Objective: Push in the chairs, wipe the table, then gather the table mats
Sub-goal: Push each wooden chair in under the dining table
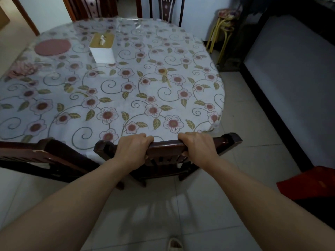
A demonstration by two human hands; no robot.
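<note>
A dark wooden chair [167, 144] stands at the near edge of the round table [137, 91], its top rail touching the table's rim. My left hand [133, 148] and my right hand [196, 146] both grip that top rail, a hand's width apart. The table carries a flowered cloth under clear plastic. A round pink mat [52, 47] lies at the far left of the table. A second dark chair [45, 156] stands to the left of mine, its back close to the table edge.
A white tissue box [102, 48] with a tan top sits beside the mat. Two more chairs [168, 8] stand at the far side. Stacked stools [225, 28] are at the back right, a dark cabinet [290, 51] along the right, a red object [308, 182] on the floor.
</note>
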